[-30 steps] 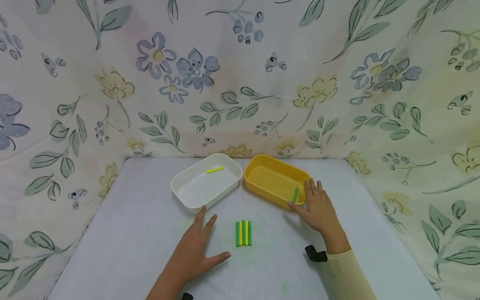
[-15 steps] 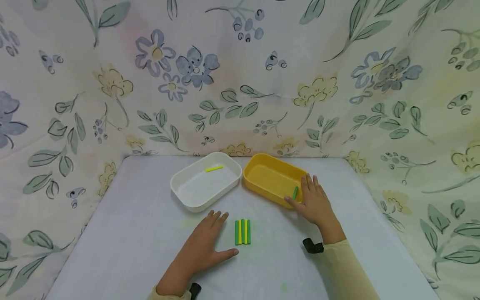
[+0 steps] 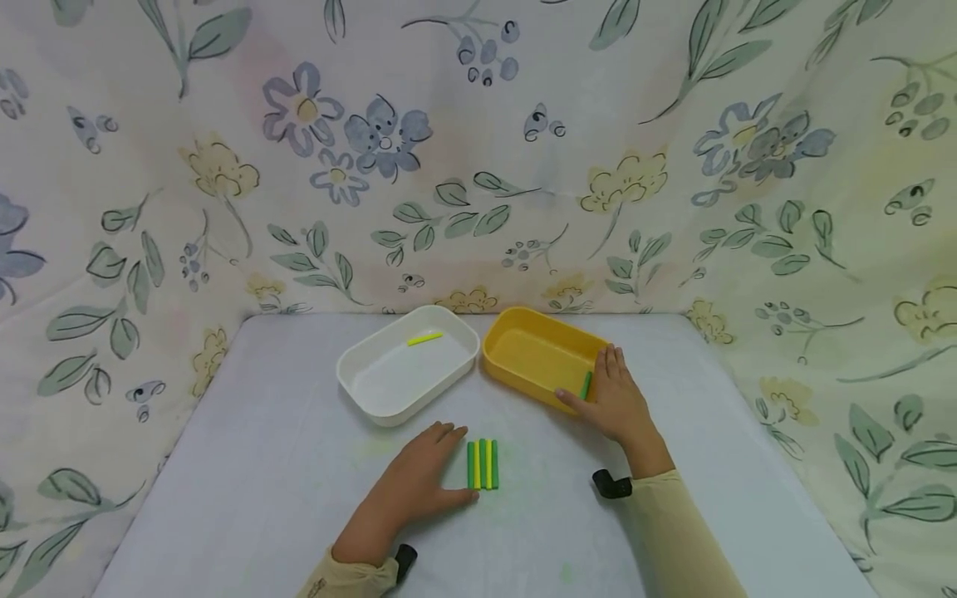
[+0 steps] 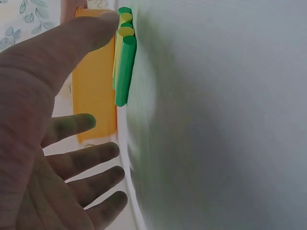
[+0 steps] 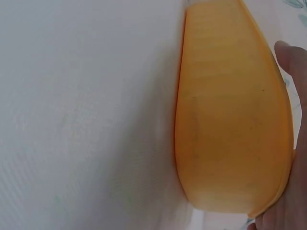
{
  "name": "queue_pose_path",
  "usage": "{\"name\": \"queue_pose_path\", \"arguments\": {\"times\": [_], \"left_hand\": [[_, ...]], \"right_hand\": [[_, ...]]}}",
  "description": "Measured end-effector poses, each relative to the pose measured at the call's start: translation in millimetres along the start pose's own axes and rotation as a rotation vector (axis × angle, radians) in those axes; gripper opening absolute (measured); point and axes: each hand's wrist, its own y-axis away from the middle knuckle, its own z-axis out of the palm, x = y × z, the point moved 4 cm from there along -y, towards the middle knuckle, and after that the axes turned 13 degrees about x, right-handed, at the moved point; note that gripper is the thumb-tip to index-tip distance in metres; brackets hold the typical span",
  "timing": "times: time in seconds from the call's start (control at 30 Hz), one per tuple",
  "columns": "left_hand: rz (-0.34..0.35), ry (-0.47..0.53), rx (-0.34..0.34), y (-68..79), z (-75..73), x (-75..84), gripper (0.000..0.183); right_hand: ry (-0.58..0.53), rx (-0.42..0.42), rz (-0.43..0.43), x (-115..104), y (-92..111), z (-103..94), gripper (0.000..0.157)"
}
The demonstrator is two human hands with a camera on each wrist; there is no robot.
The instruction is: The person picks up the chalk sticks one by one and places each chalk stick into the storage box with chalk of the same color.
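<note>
Several green and yellow sticks (image 3: 483, 463) lie side by side in a row on the table, colours alternating. My left hand (image 3: 419, 477) is just left of them, palm down with fingers extended; its thumb tip is close to the row's near end. In the left wrist view the thumb overlaps the upper part of the sticks (image 4: 125, 72), and the fingers are spread with nothing in them. My right hand (image 3: 622, 407) rests at the right end of a yellow tray (image 3: 523, 385), fingers along its rim and thumb over its front edge. A green stick (image 3: 586, 384) lies inside.
Left of the yellow tray stands a white tray (image 3: 396, 415) with one yellow stick (image 3: 424, 339) inside. Both trays stand near the back of the white table (image 3: 262, 465), before a floral curtain (image 3: 478, 166). Faint green smudges mark the tablecloth.
My left hand has moved right, away from the white tray, and now reaches the row of sticks, its fingers closer together. My right hand stays at the yellow tray, its fingers drawn closer together.
</note>
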Motion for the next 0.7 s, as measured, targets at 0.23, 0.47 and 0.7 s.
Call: {"name": "queue_pose_path", "arguments": {"times": [0.23,0.47,0.7], "left_hand": [[0.013,-0.011,-0.024,-6.5,8.7,-2.8,0.093],[0.043,-0.045,-0.028,-9.8,11.9,-5.3,0.083],[0.046,-0.047,-0.043,-12.2,12.5,-5.2,0.082]], "right_hand": [[0.008,0.006,0.015,1,1,3.0,0.131],[0.004,0.009,0.009,-2,0,2.8,0.131],[0.017,0.011,0.012,1,1,4.7,0.132]]}}
